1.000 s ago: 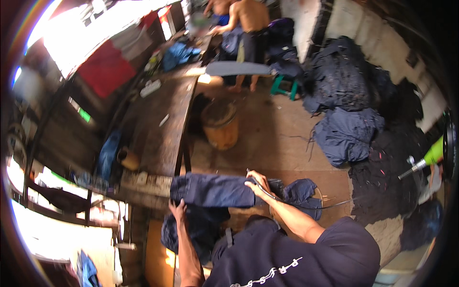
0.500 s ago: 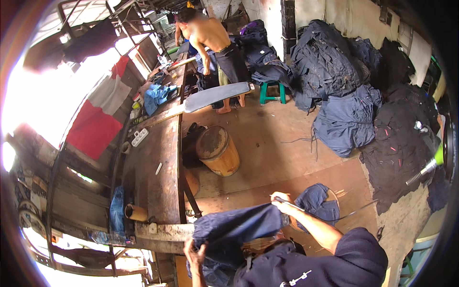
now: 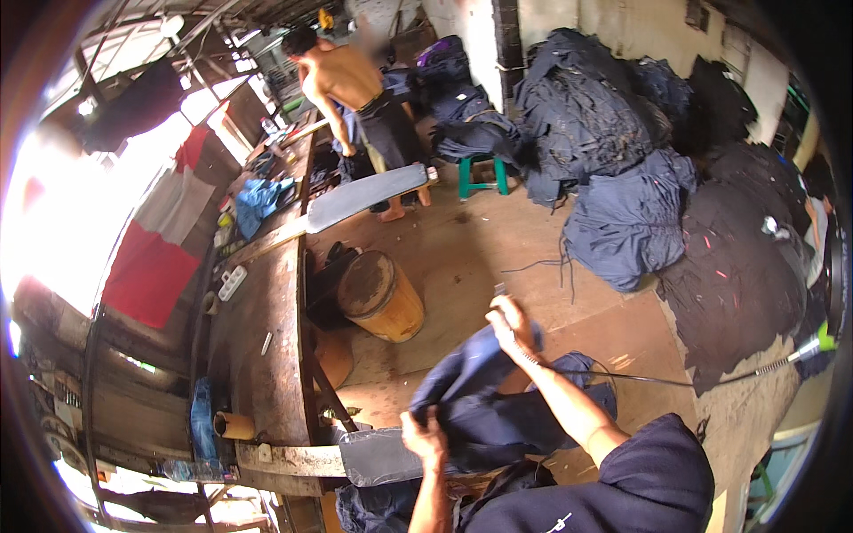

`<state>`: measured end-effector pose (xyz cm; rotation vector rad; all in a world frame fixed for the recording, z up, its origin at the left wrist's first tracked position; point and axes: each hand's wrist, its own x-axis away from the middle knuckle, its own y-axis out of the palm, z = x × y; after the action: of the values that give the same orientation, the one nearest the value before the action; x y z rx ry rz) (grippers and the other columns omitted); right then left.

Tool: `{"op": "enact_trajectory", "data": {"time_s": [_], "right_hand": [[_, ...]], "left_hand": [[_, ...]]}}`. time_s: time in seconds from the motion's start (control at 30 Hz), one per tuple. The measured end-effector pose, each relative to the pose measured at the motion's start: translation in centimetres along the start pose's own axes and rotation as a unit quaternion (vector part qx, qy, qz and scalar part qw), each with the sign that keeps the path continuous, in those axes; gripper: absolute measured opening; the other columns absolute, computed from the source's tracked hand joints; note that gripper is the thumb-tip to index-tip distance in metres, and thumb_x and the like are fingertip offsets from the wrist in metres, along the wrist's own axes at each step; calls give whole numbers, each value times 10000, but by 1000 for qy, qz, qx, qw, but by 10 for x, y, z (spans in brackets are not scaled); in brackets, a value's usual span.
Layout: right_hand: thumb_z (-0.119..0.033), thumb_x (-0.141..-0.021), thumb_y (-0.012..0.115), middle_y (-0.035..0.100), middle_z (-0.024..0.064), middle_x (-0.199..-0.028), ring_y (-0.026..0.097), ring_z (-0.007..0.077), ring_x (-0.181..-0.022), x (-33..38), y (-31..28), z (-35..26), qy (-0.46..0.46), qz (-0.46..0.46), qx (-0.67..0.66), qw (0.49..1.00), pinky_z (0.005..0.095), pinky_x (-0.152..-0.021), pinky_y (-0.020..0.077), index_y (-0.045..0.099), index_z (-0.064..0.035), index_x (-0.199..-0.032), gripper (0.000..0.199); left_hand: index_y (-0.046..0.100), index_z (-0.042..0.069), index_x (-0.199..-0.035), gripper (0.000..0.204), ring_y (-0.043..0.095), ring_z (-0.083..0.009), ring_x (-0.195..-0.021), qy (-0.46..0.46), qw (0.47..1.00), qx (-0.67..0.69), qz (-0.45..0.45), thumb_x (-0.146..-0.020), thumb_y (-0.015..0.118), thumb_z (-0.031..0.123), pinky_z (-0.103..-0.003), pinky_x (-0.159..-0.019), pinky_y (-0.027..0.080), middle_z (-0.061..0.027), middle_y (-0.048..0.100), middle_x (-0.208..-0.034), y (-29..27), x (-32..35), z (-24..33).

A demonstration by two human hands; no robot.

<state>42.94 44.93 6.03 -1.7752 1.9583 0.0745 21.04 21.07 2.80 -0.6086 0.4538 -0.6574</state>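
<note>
A dark blue denim garment [image 3: 475,377] is held up and bent between my two hands, beside the narrow dark-covered board [image 3: 382,457]. My left hand [image 3: 425,435] is closed on its near left edge. My right hand [image 3: 513,330], raised higher and farther right, is closed with the cloth at its fingers. A small grey-tipped tool [image 3: 500,290] sticks out above that hand; the rest of it is hidden. A thin black cable [image 3: 657,382] runs from the right and passes behind my right forearm. More dark blue cloth [image 3: 369,506] hangs below the board.
A long wooden bench [image 3: 258,355] runs along the left. Beyond it, a second padded board [image 3: 364,200] juts out near a person [image 3: 355,84] bending over cloth. A drum-shaped stool [image 3: 382,298] stands on the floor. Large dark garment heaps [image 3: 591,115] line the right.
The garment has come off the near board, uncovering its dark top. My left hand has moved right and up with the cloth; my right hand has risen. A person now shows at the far right.
</note>
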Motion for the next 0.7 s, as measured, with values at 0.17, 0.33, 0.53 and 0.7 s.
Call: {"op": "enact_trajectory", "data": {"time_s": [0.17, 0.33, 0.53, 0.7], "right_hand": [[-196, -982, 806, 733, 169, -1234, 709, 377, -1150, 143, 37, -72, -199, -294, -77, 932, 494, -980, 574, 719, -63, -1235, 298], [-237, -1022, 785, 579, 253, -1576, 522, 433, -1504, 276, 75, -63, -263, -341, 2, 903, 587, -1308, 361, 635, -64, -1424, 462], [-297, -928, 898, 594, 184, -1540, 487, 406, -1541, 303, 94, -72, -215, -271, 55, 937, 682, -1293, 321, 626, -80, -1403, 588], [-283, -899, 897, 665, 237, -1432, 500, 482, -1507, 330, 127, -120, -125, -209, 59, 968, 713, -1273, 257, 692, -53, -1268, 481]], "left_hand": [[631, 20, -1265, 554, 737, -474, -1009, -50, 996, -64, -37, -998, 820, 466, -557, -910, 559, -274, 753, -1112, -113, -91, -141], [401, -118, -1597, 1002, 589, -429, -1412, 124, 912, -369, 130, -1022, 700, 645, -480, -1130, 506, -266, 549, -1590, -151, -76, -193], [474, 187, -1695, 800, 215, -325, -1704, 212, 922, -265, -188, -1043, 631, 624, -704, -1333, -3, -148, 259, -1839, -150, -9, -155], [440, 165, -1715, 762, 242, -347, -1695, 303, 901, -199, -239, -1090, 564, 584, -673, -1341, 52, -200, 259, -1827, -162, -89, -174]]}}
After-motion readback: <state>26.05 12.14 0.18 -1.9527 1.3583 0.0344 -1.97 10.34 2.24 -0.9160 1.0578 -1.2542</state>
